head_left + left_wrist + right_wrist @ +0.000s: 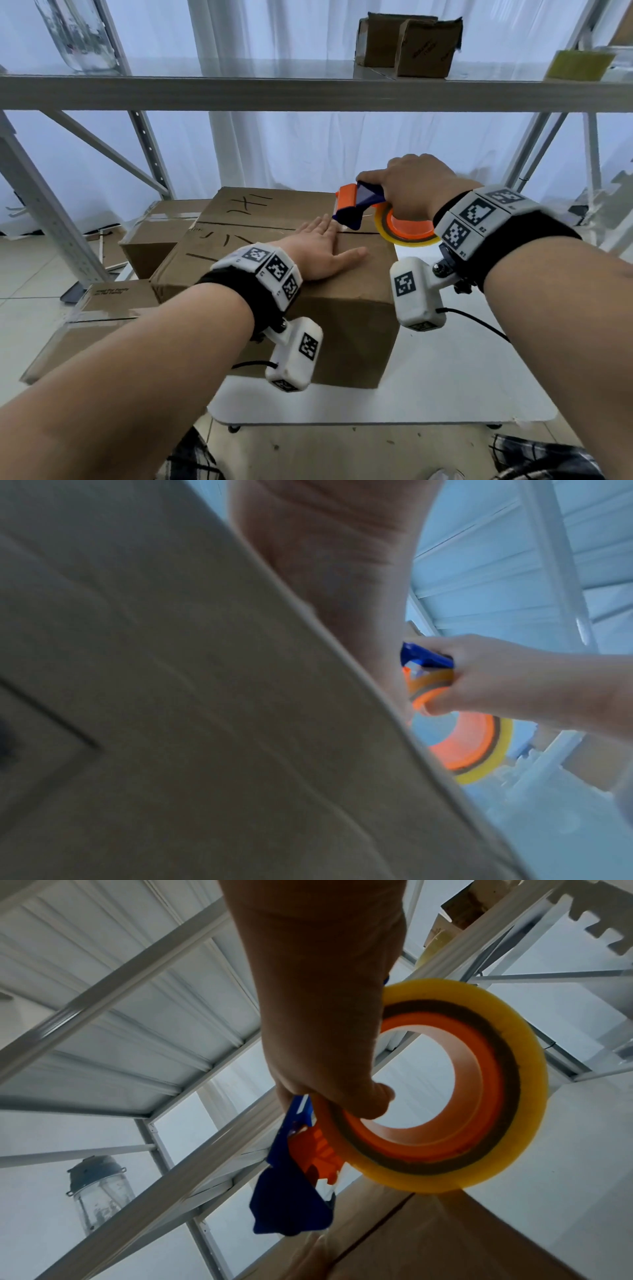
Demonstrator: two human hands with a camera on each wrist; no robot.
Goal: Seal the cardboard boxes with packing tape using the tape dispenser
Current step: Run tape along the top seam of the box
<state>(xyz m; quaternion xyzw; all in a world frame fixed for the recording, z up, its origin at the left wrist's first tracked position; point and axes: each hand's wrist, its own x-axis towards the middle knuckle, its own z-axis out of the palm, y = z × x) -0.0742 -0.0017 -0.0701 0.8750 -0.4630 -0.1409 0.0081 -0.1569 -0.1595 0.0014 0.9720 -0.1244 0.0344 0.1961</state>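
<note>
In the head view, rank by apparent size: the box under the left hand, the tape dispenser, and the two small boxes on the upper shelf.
1. Box under the left hand
2. Tape dispenser and the two small shelf boxes: look alike in size, and the shelf boxes are farther, so unranked.

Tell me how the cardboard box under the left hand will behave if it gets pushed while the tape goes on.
The cardboard box probably slides easily: it sits on a smooth white table. Its top flaps likely flex at the open seam, so the left hand lying flat on them helps. It looks unlikely to tip, being broad and low against the tape dispenser.
</note>
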